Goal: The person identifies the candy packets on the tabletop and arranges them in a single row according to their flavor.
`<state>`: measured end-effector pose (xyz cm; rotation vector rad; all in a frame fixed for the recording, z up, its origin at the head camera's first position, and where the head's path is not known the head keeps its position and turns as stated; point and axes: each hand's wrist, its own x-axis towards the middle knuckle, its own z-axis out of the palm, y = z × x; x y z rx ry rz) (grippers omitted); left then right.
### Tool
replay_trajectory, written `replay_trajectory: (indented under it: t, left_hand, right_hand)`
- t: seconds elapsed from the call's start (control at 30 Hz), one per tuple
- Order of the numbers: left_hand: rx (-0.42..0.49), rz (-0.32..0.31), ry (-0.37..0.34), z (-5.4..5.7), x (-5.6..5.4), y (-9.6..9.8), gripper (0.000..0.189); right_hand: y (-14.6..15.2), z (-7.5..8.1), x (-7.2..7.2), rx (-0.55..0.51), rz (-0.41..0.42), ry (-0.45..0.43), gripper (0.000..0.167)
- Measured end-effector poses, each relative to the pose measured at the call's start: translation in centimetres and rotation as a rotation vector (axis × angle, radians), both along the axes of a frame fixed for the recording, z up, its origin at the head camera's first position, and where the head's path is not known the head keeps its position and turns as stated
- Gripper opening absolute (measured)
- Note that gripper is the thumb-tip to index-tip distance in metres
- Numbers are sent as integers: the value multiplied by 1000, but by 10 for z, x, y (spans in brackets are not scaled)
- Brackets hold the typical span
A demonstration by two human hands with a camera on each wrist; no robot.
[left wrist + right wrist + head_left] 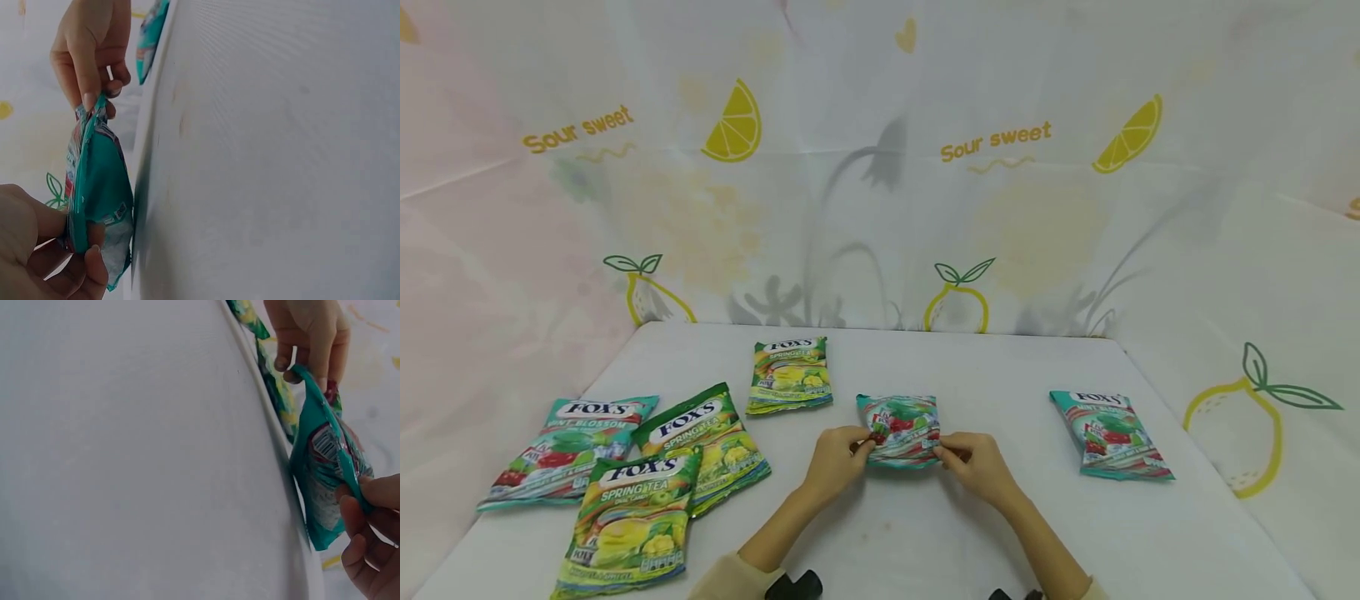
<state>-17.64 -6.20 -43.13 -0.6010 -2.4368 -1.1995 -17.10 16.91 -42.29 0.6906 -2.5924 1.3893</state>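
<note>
A teal FOX'S candy bag point(901, 427) is held by both hands near the middle of the white table. My left hand point(837, 458) pinches its left side between thumb and fingers. On the opposite side, the right hand point(976, 465) pinches the other edge the same way. Seen from the left wrist, the bag point(106, 181) is tilted, its lower edge right at the table surface and its teal back showing. A barcode shows on the bag's back point(324, 462) in the right wrist view.
Another teal FOX'S bag point(1112, 435) lies to the right. Over on the left are a teal bag point(568, 450) and two overlapping green Spring Tea bags, the nearer one point(632, 525) in front. A third green bag point(790, 375) lies further back. A printed cloth point(850, 183) hangs behind the table.
</note>
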Motion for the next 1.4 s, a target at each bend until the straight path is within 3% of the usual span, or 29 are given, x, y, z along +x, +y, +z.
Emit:
replay_trajectory:
  t: [0.4, 0.8, 1.4]
  left_hand:
    - [-93, -61, -73, 6, -9, 13, 7]
    - [-85, -113, -88, 5, -20, 35, 6]
    - [-97, -143, -42, 6, -25, 67, 6]
  right_hand:
    - [18, 0, -3, 62, -25, 10, 14]
    - [37, 3, -3, 78, -81, 7, 16]
    - [66, 5, -2, 101, -153, -28, 18]
